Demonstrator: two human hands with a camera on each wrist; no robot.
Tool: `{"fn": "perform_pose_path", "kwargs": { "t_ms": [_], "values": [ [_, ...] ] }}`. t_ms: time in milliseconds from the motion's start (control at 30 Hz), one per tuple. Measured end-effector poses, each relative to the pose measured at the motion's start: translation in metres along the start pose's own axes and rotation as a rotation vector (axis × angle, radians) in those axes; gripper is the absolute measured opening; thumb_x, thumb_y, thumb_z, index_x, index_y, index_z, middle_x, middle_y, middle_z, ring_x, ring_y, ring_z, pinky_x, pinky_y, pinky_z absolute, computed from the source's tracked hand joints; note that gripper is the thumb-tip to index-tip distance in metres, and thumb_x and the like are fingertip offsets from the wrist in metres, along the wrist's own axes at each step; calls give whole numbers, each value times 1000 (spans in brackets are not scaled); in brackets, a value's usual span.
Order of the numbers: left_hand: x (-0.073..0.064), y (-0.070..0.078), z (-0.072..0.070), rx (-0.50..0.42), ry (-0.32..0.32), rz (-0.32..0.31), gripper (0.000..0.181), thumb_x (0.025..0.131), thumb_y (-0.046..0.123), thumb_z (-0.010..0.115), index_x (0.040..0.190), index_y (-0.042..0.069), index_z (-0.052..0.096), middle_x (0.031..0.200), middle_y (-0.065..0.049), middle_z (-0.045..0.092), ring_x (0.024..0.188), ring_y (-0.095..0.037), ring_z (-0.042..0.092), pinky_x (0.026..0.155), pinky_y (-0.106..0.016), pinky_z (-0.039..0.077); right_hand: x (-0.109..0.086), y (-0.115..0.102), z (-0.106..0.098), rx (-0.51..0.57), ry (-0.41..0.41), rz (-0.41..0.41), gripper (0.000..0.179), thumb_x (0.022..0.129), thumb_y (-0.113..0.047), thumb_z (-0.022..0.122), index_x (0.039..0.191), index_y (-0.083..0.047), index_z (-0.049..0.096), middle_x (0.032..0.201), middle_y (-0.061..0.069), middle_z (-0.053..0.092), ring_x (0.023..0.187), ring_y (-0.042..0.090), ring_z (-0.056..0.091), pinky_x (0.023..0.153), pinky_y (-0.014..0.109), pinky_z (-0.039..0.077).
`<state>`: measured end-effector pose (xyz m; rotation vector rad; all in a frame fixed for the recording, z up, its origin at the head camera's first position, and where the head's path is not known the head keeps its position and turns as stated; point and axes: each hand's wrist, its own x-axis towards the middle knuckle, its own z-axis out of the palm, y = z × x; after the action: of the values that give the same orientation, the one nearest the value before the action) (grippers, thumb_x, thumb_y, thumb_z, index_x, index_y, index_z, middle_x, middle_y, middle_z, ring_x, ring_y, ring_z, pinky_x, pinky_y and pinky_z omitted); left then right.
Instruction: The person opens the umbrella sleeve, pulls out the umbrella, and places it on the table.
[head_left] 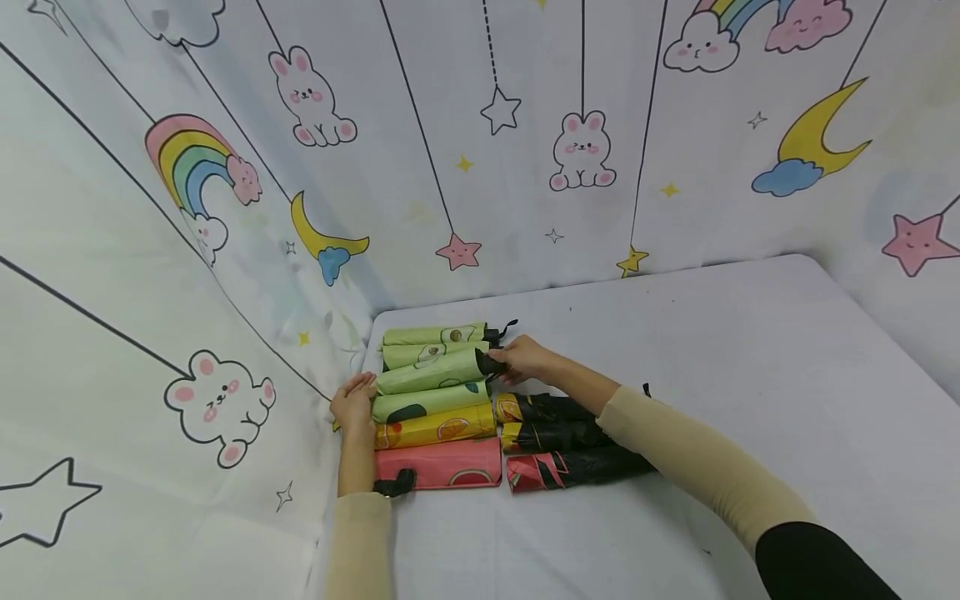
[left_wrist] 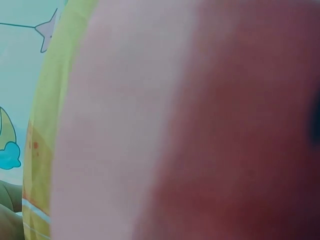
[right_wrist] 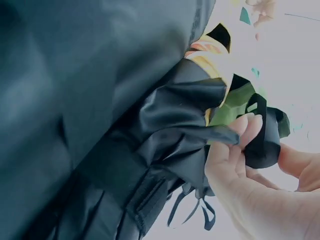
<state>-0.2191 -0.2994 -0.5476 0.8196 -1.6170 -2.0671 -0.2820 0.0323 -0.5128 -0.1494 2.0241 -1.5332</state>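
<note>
Several folded umbrellas in printed sleeves lie in two columns on the white table. My right hand (head_left: 525,362) pinches the black handle end (right_wrist: 265,137) of a light green avocado-print umbrella (head_left: 427,372), which overlaps the green ones beside it. At that umbrella's left end, my left hand (head_left: 354,402) rests with its fingers against the sleeve ends. Nearer to me lie a yellow orange-print umbrella (head_left: 438,426) and a pink watermelon-print umbrella (head_left: 442,464). In the left wrist view, a blurred pink surface hides the left hand.
Right of the yellow and pink umbrellas, under my right forearm, lie black umbrellas with orange print (head_left: 551,435) and a black and pink one (head_left: 555,468). A white curtain (head_left: 420,192) with cartoon prints stands along the table's left and far edges.
</note>
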Motion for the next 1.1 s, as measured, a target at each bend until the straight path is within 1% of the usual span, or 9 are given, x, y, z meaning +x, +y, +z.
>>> {"fn": "perform_pose_path", "kwargs": {
  "t_ms": [133, 300, 467, 533, 600, 700, 833, 967, 1100],
  "values": [
    [0, 1, 0, -2, 1, -3, 43, 94, -20, 56, 137, -13, 56, 141, -30, 60, 128, -33, 64, 103, -26, 54, -3, -2, 0, 26, -12, 14, 40, 109, -31, 58, 113, 7, 73, 91, 16, 71, 77, 26, 73, 86, 46, 64],
    [1, 1, 0, -22, -2, -16, 43, 95, -20, 57, 138, -13, 55, 140, -30, 60, 129, -35, 63, 105, -27, 53, -4, -1, -1, 48, -20, 14, 41, 110, -30, 57, 118, 8, 71, 96, 22, 72, 86, 34, 74, 86, 46, 64],
    [2, 1, -2, -31, -33, -29, 44, 98, -17, 56, 142, -12, 52, 145, -29, 56, 132, -32, 61, 111, -31, 49, -2, 0, -3, 67, -26, 17, 47, 110, -29, 57, 134, 11, 62, 103, 26, 74, 91, 36, 75, 87, 46, 63],
    [1, 2, -3, -34, -49, -34, 45, 99, -16, 55, 143, -11, 50, 146, -28, 55, 134, -31, 60, 113, -32, 47, -2, 0, -3, 68, -29, 22, 49, 110, -30, 57, 138, 11, 58, 107, 28, 73, 94, 38, 74, 88, 46, 63],
    [1, 2, -4, -39, -59, -36, 46, 99, -16, 55, 144, -11, 49, 147, -28, 54, 135, -32, 59, 114, -32, 46, -3, -1, -3, 67, -29, 26, 49, 110, -30, 57, 137, 10, 59, 110, 30, 72, 98, 40, 74, 89, 46, 63],
    [0, 4, -5, -40, -71, -42, 46, 101, -14, 54, 146, -11, 47, 148, -27, 53, 137, -31, 57, 114, -31, 46, -5, -4, -4, 63, -23, 25, 47, 110, -31, 56, 131, 10, 64, 114, 32, 71, 104, 44, 72, 92, 48, 62],
    [-1, 5, -5, -42, -84, -50, 46, 101, -13, 53, 146, -10, 46, 149, -27, 53, 138, -31, 56, 114, -30, 46, -9, -7, -5, 59, -16, 19, 46, 110, -33, 57, 127, 8, 67, 115, 33, 70, 109, 47, 69, 96, 51, 60],
    [-4, 11, -4, -60, -95, -70, 47, 100, -15, 53, 146, -11, 46, 149, -28, 53, 138, -32, 56, 114, -31, 46, -12, -7, -6, 64, -19, 24, 47, 109, -33, 58, 131, 8, 65, 115, 32, 71, 111, 47, 68, 97, 51, 60],
    [-11, 21, -2, -61, -106, -91, 48, 100, -17, 52, 146, -12, 45, 148, -29, 53, 138, -33, 56, 114, -33, 46, -15, -8, -8, 73, -17, 22, 49, 110, -31, 57, 138, 9, 59, 115, 31, 71, 110, 46, 69, 99, 53, 58]
  ]
}}
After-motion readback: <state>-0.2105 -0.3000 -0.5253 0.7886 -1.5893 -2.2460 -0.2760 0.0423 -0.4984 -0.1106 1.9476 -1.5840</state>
